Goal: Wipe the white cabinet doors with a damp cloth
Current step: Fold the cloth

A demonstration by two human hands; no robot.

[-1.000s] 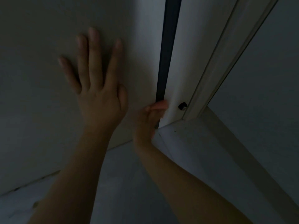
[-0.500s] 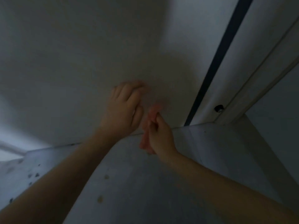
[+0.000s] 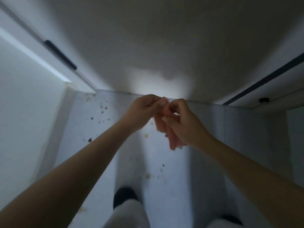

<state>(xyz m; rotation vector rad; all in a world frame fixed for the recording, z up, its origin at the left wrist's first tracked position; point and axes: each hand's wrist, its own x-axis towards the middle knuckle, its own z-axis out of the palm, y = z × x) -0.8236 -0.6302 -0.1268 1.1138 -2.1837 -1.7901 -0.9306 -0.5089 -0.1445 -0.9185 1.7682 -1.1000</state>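
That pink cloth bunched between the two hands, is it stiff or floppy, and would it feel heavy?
Probably floppy: the small pink cloth folds and hangs down below the right hand rather than holding a shape. Likely light, since the left hand lifts its top edge with only a fingertip pinch. Whether it is damp or slippery cannot be told in this dim view.

The cabinet door stands straight ahead, meeting the floor below. Both hands meet in front of its lower edge, left hand beside right hand, the cloth between them. A shoe rests on the floor below.
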